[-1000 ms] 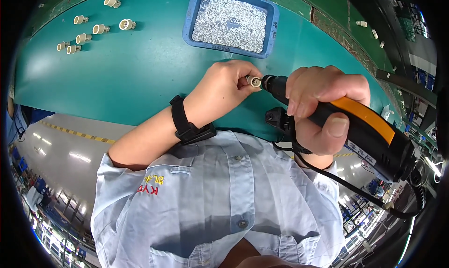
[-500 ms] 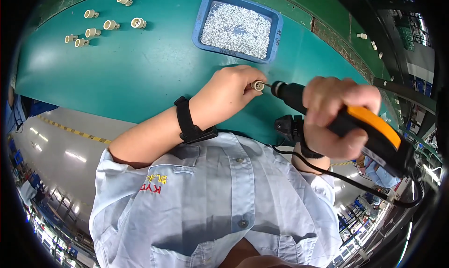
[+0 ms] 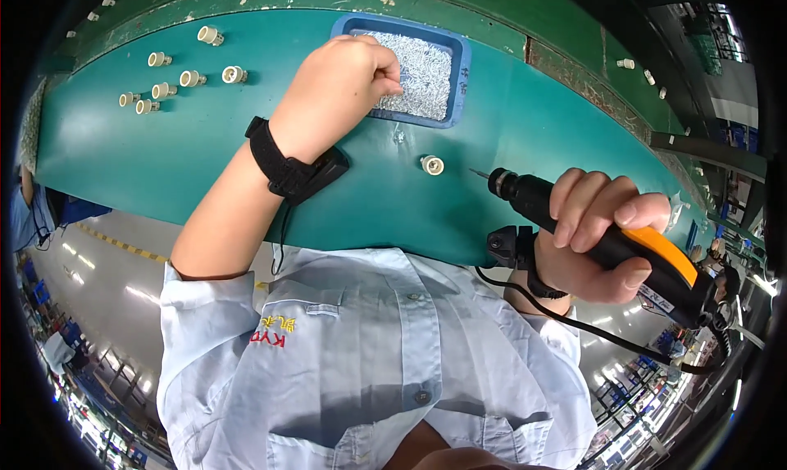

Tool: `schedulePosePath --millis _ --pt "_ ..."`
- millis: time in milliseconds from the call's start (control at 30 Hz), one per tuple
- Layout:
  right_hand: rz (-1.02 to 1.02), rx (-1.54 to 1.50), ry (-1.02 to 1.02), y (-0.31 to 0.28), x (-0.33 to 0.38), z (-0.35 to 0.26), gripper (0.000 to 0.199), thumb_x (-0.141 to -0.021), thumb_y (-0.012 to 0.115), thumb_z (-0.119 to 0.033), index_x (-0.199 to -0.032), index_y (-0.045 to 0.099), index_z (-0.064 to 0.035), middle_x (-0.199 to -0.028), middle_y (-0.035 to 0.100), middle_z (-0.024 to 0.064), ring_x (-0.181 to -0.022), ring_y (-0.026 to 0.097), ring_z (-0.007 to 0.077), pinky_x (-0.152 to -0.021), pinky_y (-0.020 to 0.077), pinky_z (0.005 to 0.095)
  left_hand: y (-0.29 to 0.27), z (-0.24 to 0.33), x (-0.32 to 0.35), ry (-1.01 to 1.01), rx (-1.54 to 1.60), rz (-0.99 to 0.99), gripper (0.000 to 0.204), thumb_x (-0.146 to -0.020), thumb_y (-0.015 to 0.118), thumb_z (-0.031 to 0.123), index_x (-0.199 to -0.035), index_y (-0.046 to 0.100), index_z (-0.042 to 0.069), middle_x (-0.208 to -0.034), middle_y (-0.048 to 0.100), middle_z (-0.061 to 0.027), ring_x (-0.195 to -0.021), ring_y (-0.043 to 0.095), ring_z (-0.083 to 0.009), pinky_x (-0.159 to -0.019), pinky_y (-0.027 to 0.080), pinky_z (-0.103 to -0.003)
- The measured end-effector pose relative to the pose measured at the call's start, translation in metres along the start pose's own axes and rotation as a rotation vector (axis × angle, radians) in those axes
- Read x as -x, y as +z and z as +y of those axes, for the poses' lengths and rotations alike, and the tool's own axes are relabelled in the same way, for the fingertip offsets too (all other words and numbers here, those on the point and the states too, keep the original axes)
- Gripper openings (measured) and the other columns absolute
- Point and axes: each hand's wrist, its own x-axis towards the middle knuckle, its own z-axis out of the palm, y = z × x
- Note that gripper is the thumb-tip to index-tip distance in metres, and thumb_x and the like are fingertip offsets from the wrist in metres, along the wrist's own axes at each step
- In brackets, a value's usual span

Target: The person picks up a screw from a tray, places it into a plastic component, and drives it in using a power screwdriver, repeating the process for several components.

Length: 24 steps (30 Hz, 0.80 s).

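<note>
My left hand (image 3: 340,81) reaches over the near edge of a blue tray (image 3: 461,64) filled with small silvery screws (image 3: 422,72), fingers curled down into them; whether it grips a screw I cannot tell. A black strap (image 3: 283,167) wraps that wrist. My right hand (image 3: 598,236) grips a black and orange electric screwdriver (image 3: 574,216), its bit pointing left. A small cream round part (image 3: 432,165) lies on the green table (image 3: 164,158) between the bit and the tray, touched by neither hand.
Several more cream round parts (image 3: 188,77) lie in a loose group at the table's far left. A black cable (image 3: 590,326) hangs from the screwdriver across my light blue shirt. More small parts (image 3: 625,63) sit on the raised green edge at the back right.
My left hand let go of the cream part, which now lies on the table, and moved up to the screw tray. The screwdriver pulled back to the right, away from the part.
</note>
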Motion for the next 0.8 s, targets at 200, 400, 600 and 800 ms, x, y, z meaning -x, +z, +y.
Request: schedulePosePath --millis 200,400,600,800 --pt "-0.004 0.003 -0.001 -0.003 -0.003 -0.002 0.042 -0.091 0.057 -0.046 -0.103 0.048 -0.0065 -0.065 0.048 0.0009 -0.051 0.047 0.0118 -0.050 0.0361 0.0267 0.003 0.013 -0.001 0.046 0.035 0.117 0.010 -0.074 0.071 0.009 -0.074 0.064 0.002 -0.079 0.063 -0.0136 -0.073 0.061 -0.0317 -0.067 0.049 -0.040" --pt "-0.002 0.056 -0.013 0.000 0.000 -0.007 0.040 -0.092 0.054 -0.044 -0.102 0.048 -0.0065 -0.064 0.046 0.0006 -0.051 0.045 0.0112 -0.050 0.0351 0.0266 0.009 0.007 -0.005 0.127 0.018 0.003 0.011 -0.073 0.072 0.003 -0.079 0.063 0.001 -0.077 0.061 -0.0110 -0.067 0.060 -0.0237 -0.061 0.047 -0.032" --pt "0.071 0.016 0.043 -0.002 0.010 -0.015 0.042 -0.086 0.070 -0.036 -0.102 0.048 -0.0048 -0.069 0.054 0.0048 -0.057 0.052 0.0159 -0.054 0.0429 0.0307 0.003 0.011 -0.011 0.053 0.114 -0.017 0.014 -0.074 0.072 0.001 -0.081 0.061 -0.001 -0.075 0.059 -0.0102 -0.064 0.057 -0.0223 -0.060 0.046 -0.031" --pt "0.227 0.069 0.157 0.005 0.008 -0.016 0.039 -0.087 0.067 -0.039 -0.095 0.046 -0.0060 -0.057 0.049 0.0012 -0.049 0.050 0.0150 -0.050 0.0407 0.0295 0.007 0.016 -0.014 -0.029 0.108 0.077 0.022 -0.071 0.072 -0.001 -0.091 0.062 0.002 -0.080 0.060 -0.0121 -0.073 0.059 -0.0305 -0.064 0.047 -0.038"
